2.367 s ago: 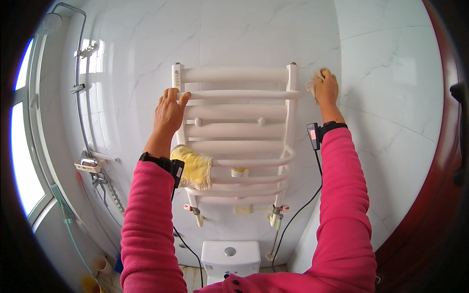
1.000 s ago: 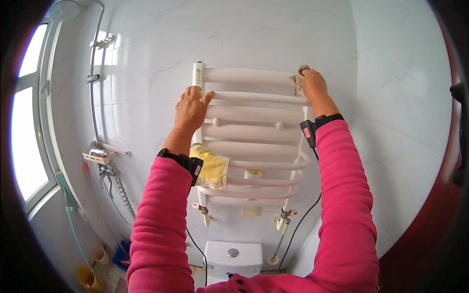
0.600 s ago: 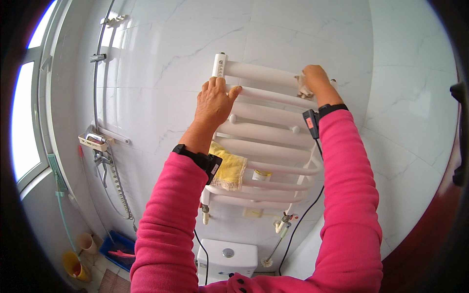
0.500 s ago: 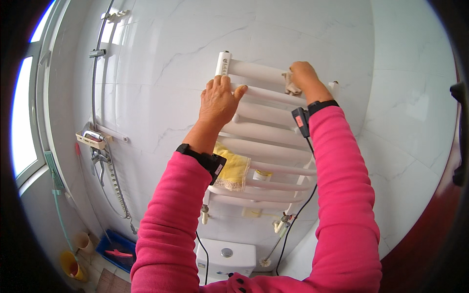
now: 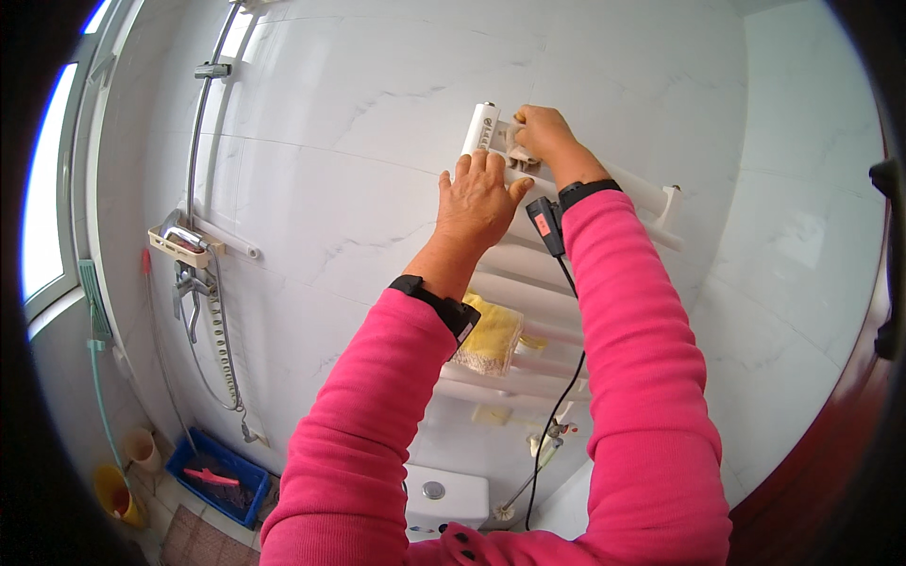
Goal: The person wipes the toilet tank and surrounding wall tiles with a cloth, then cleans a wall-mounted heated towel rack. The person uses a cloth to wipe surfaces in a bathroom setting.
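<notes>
A white ladder-style towel rail [image 5: 541, 258] with several bars is fixed to the marbled wall in front of me. My left hand [image 5: 477, 203] grips its upper left part, the fingers bent over the bar and the thumb spread to the right. Just right of it, my right hand [image 5: 547, 135] is closed around a crumpled beige cloth [image 5: 522, 154], which is pressed on the top bar near the left upright [image 5: 481, 127]. My right fingertips are partly hidden. A yellow towel [image 5: 493, 335] with a pale fringe hangs on the lower bars, below my left forearm.
At the left stand a shower pole [image 5: 196, 141], a shower caddy [image 5: 179, 245] and a window [image 5: 49, 179]. On the floor are a blue tray [image 5: 250, 514] and a yellow bucket [image 5: 109, 491]. A white toilet tank [image 5: 462, 491] sits below. A black cable [image 5: 564, 406] hangs from my right wrist device.
My right hand has slid the cloth leftward along the top bar, from its right part to near the left upright. My left hand stays on the rail. The view has shifted.
</notes>
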A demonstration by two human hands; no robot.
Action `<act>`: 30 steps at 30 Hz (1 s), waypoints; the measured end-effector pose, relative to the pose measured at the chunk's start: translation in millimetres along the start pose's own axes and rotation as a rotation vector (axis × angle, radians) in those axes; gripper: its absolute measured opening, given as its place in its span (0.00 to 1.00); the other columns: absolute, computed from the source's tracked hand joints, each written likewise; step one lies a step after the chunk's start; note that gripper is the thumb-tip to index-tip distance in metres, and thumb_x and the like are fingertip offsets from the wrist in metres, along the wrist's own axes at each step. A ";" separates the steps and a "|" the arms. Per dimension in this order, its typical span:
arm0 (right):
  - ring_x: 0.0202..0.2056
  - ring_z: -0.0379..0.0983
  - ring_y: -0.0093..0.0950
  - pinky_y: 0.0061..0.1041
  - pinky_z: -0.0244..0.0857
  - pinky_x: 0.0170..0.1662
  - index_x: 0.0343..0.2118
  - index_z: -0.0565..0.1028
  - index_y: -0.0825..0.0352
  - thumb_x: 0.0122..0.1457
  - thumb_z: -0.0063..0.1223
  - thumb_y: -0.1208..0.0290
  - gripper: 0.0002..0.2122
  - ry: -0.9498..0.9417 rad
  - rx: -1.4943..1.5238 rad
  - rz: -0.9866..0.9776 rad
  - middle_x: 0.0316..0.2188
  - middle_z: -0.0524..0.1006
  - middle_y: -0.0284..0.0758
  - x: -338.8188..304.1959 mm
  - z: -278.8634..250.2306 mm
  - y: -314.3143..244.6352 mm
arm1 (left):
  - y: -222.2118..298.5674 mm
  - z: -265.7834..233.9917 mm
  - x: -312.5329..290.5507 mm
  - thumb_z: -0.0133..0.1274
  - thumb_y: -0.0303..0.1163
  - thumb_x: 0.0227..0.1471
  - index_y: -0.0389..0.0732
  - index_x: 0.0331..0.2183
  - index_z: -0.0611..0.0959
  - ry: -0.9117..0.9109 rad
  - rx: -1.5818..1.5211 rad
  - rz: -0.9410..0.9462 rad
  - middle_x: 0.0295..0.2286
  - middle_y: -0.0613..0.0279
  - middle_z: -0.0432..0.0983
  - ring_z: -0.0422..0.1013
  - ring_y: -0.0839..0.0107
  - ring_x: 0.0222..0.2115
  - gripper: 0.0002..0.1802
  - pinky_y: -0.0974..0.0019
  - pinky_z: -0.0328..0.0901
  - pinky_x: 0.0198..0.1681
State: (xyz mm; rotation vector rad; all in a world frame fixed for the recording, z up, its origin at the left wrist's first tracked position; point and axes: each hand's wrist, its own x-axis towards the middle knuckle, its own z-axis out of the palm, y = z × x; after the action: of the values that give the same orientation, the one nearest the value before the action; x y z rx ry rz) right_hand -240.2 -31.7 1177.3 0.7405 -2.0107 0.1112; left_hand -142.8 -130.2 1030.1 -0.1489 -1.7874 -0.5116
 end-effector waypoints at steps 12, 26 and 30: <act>0.39 0.78 0.41 0.36 0.70 0.43 0.35 0.80 0.61 0.47 0.58 0.73 0.11 -0.050 0.047 0.031 0.35 0.81 0.43 -12.5 -6.8 27.3 | 0.0 -5.9 1.5 0.48 0.54 0.59 0.40 0.45 0.73 -0.075 0.008 -0.022 0.48 0.56 0.70 0.64 0.53 0.54 0.27 0.41 0.56 0.56; 0.45 0.73 0.44 0.39 0.67 0.49 0.47 0.76 0.57 0.57 0.49 0.70 0.14 0.580 -0.181 0.557 0.43 0.75 0.43 -249.0 -116.7 273.0 | -3.7 -1.7 3.5 0.48 0.50 0.60 0.38 0.46 0.74 -0.047 0.030 0.049 0.47 0.51 0.70 0.66 0.48 0.49 0.24 0.49 0.60 0.52; 0.46 0.73 0.43 0.38 0.67 0.49 0.51 0.74 0.55 0.58 0.48 0.69 0.16 0.671 -0.161 0.782 0.44 0.75 0.41 -326.9 -113.1 304.9 | -6.4 1.5 10.4 0.47 0.56 0.59 0.38 0.46 0.75 -0.092 0.025 0.010 0.46 0.52 0.71 0.67 0.52 0.50 0.29 0.47 0.60 0.52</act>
State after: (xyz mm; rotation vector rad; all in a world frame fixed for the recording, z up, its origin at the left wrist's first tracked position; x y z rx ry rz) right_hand -202.2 406.1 1037.6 -0.2153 -1.5187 0.5642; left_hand -149.4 -137.0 1037.9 -0.1663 -1.8811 -0.4813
